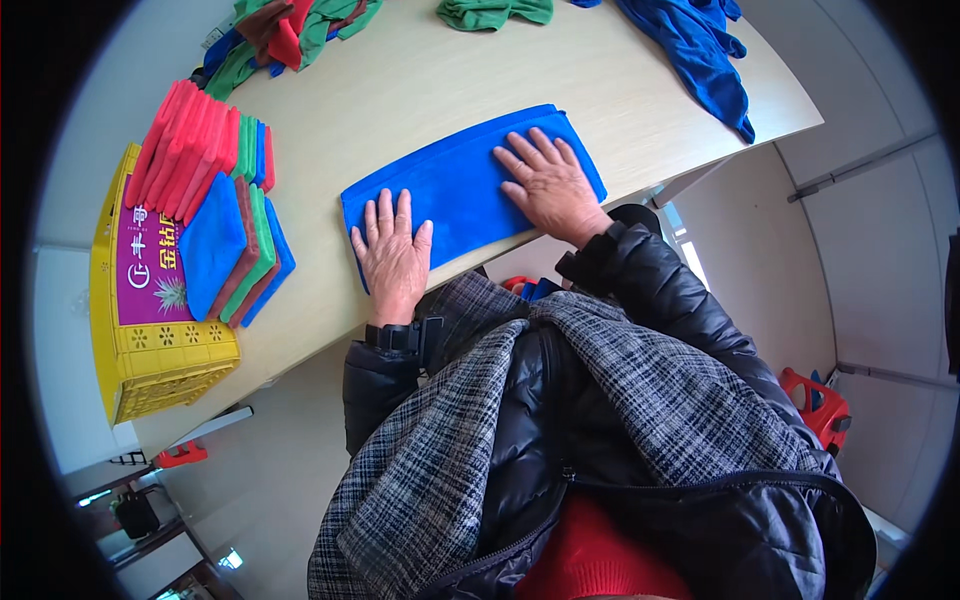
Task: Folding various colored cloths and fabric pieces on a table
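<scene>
A folded blue cloth [455, 180] lies flat on the light wooden table [440, 70] near its front edge. My left hand [392, 255] rests palm down on the cloth's near left corner, fingers spread. Pressed flat on the right part of the cloth is my right hand [548, 180], fingers apart too. Neither hand grips anything.
A yellow crate [150, 345] stands at the table's left end with folded cloths [235, 245] in blue, green and brown on it, and a stack of red and green ones [195, 150] behind. Loose green, red and blue cloths [690, 45] lie at the far edge. A red stool [820, 405] stands on the floor at right.
</scene>
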`<state>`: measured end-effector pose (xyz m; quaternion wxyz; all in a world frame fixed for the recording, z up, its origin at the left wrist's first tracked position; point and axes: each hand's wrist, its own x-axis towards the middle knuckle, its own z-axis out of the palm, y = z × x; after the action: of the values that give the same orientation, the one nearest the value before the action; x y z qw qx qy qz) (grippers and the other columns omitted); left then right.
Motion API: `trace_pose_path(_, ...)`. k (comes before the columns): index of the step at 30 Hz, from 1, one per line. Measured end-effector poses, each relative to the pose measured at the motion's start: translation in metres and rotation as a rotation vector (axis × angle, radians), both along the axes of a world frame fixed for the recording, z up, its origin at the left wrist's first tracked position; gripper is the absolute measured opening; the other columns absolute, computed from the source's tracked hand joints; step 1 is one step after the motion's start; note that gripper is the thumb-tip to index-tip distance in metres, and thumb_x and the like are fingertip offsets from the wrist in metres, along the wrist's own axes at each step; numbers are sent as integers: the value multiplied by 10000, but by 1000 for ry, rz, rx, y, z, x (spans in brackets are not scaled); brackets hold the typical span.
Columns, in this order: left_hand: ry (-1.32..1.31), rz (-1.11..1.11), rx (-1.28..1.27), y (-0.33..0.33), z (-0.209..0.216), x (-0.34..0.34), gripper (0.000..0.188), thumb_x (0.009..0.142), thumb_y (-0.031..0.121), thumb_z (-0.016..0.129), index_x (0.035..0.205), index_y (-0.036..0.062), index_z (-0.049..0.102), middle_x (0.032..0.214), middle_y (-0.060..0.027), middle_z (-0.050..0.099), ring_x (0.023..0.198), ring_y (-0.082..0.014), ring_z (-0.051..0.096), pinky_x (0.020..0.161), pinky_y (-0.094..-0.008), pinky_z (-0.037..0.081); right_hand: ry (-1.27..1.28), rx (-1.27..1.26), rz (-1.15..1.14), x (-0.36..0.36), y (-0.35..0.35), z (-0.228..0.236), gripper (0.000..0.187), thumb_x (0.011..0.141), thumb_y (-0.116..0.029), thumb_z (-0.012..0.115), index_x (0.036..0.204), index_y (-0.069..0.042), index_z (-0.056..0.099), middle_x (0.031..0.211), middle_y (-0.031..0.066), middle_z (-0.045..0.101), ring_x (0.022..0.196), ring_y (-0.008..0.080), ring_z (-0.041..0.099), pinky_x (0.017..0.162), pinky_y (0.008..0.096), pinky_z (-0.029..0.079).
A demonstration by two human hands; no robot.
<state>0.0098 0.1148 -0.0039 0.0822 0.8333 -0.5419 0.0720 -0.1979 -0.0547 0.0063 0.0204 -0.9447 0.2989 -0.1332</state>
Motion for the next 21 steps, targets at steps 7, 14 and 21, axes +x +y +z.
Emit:
trace_pose_path(7, 59, 146, 15, 21, -3, 17, 628, 1047, 474, 413, 1579, 155, 322, 1639, -110, 298, 1506, -340, 260, 1198, -578, 197, 0, 40, -183, -46, -25, -4, 545, 1061, -424, 405, 1550, -184, 393, 1625, 110, 333, 1510, 361, 260, 1226, 548, 180)
trace_pose_path(14, 92, 301, -59, 34, 12, 25, 585, 1007, 458, 526, 1431, 57, 491, 1519, -187, 434, 1387, -355, 416, 1126, -515, 331, 49, 13, -448, -66, -34, 1, 572, 1047, -427, 444, 1529, -120, 411, 1620, 140, 325, 1508, 367, 262, 1221, 557, 198)
trace_pose_path(21, 326, 452, -62, 11, 21, 42, 420, 908, 381, 689, 1071, -4, 651, 1230, -232, 646, 1104, -420, 618, 942, -520, 497, -146, 16, 56, 23, 37, 24, 605, 1032, -436, 479, 1498, -52, 437, 1609, 164, 333, 1508, 374, 259, 1211, 571, 195)
